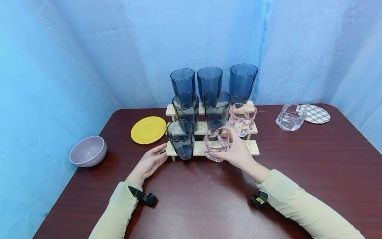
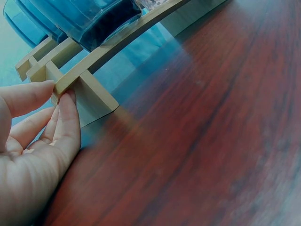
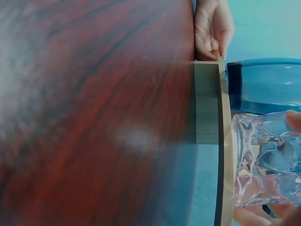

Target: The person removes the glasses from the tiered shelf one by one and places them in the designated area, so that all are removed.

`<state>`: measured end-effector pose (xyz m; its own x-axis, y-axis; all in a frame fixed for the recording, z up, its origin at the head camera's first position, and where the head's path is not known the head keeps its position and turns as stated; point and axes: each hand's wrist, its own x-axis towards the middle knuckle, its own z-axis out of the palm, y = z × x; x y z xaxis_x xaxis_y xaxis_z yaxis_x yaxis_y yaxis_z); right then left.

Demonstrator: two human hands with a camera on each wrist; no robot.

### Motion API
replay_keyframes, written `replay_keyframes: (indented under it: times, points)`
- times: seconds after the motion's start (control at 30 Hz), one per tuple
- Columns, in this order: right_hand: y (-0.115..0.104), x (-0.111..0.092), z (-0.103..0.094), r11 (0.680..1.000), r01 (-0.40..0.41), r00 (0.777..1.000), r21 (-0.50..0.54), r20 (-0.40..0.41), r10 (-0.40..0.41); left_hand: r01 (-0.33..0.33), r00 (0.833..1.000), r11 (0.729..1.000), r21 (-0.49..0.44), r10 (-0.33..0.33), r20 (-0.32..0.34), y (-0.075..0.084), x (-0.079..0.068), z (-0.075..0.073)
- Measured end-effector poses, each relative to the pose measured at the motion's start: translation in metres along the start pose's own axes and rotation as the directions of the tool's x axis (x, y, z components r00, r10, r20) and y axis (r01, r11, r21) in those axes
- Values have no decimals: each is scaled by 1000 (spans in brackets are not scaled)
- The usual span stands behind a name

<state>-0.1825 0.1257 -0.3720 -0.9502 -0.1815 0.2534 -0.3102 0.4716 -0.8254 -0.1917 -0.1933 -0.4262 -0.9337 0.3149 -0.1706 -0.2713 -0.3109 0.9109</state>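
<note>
My right hand (image 1: 241,153) holds a clear, pink-tinted glass tumbler (image 1: 215,146) with a wavy faceted body at the front tier of a stepped wooden rack (image 1: 253,146). In the right wrist view the tumbler's base (image 3: 240,165) is right at the tier board, fingers on both sides. My left hand (image 1: 152,162) pinches the front tier's left end between thumb and fingers, plain in the left wrist view on the board's corner (image 2: 66,84). Beside the held tumbler stands a tall blue-grey glass (image 1: 181,141). Another pink-tinted tumbler (image 1: 243,119) sits on the middle tier's right side.
Two blue-grey glasses (image 1: 217,109) stand on the middle tier and three blue ones (image 1: 242,83) on the back tier. Left of the rack lie a yellow plate (image 1: 148,130) and a lilac bowl (image 1: 88,151). At right, a clear tumbler (image 1: 290,119) overlaps a checked round coaster (image 1: 317,114).
</note>
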Motion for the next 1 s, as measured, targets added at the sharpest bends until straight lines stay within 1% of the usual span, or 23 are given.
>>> replay_keyframes:
  times: [0.13,0.33,0.57,0.77,1.0]
  points:
    - [-1,1,-3,1000,5,1000,-20,17,-5,-3,1000,1000,-6,3,-3,0,1,0]
    - [-6,2,-7,1000,13,1000,-27,18,-13,1,1000,1000,-8,0,8,3,3,2]
    - [-6,6,-10,1000,30,998,-7,48,-30,1,1000,1000,-9,-1,3,3,4,3]
    - [-6,2,-11,1000,23,997,-3,68,-23,11,1000,1000,-5,-11,5,1,1,2]
    - [-7,-6,-18,998,63,996,18,69,-64,5,1000,1000,7,-5,-8,1,-1,1]
